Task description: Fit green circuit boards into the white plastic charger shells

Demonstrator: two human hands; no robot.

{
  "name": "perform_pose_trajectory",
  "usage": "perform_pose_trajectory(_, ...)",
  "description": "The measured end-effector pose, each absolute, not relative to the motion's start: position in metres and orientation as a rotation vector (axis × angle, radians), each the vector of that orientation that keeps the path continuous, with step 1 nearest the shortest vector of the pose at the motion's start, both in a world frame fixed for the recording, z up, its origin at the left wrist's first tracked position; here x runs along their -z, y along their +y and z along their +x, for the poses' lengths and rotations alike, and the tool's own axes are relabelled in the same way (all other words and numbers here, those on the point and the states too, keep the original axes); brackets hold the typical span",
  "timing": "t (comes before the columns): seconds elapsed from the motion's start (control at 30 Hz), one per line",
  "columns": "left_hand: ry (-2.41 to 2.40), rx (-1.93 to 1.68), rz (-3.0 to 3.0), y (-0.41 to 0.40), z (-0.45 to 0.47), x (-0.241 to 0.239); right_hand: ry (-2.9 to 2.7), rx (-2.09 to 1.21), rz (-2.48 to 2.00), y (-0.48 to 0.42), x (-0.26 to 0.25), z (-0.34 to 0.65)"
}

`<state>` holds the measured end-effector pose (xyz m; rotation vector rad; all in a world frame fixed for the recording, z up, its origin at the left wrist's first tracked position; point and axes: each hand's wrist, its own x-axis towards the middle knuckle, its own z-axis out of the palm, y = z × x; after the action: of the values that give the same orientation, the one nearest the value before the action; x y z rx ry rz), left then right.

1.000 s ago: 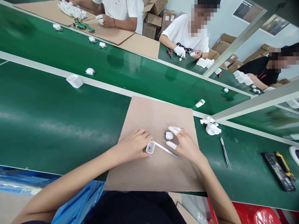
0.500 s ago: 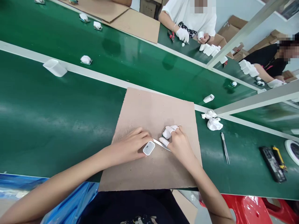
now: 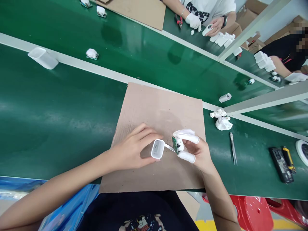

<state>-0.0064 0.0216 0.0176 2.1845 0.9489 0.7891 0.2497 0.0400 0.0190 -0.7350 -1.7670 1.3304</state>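
My left hand [image 3: 131, 149] is closed around a small white plastic shell [image 3: 157, 149], its open end turned toward my right hand. My right hand [image 3: 194, 149], with white finger cots on thumb and two fingers, pinches a small green circuit board with a white part [image 3: 177, 145] just right of the shell. A thin metal blade [image 3: 169, 147] shows between the shell and the board. Both hands hover over a brown cardboard sheet [image 3: 158, 109] on the green bench.
A white cup [image 3: 42, 58] and a white shell [image 3: 225, 97] lie on the belt beyond. Crumpled white cloth [image 3: 221, 120], tweezers [image 3: 233, 149] and a black-and-yellow tool [image 3: 284, 163] lie to the right. Other people's hands work across the belt [image 3: 193, 21].
Both hands lifted off the cardboard. My left hand raised the shell and turned its opening rightward; my right hand picked up the circuit board and brought it to the shell.
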Motion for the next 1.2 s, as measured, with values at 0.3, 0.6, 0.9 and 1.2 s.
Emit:
perform_pose_trajectory(0.3, 0.938, -1.014, 2.342, 0.016, 0.005, -0.007, -1.748, -1.191, -0.711, 0.013, -0.027, 0.234)
perform_pose_trajectory(0.6, 1.03, -0.909, 1.389, 0.012, 0.007, -0.015, -1.457, -1.402, -0.774, 0.013, -0.024, 0.232)
perform_pose_trajectory(0.9, 0.545, -0.657, 0.476, 0.016, 0.013, -0.006, -0.787, -1.815, -0.87, 0.023, -0.024, 0.236)
perform_pose_trajectory(1.2, 0.668, -0.666, 1.285, 0.009, 0.008, 0.004, -1.043, -1.634, -0.923, 0.031, -0.012, 0.242)
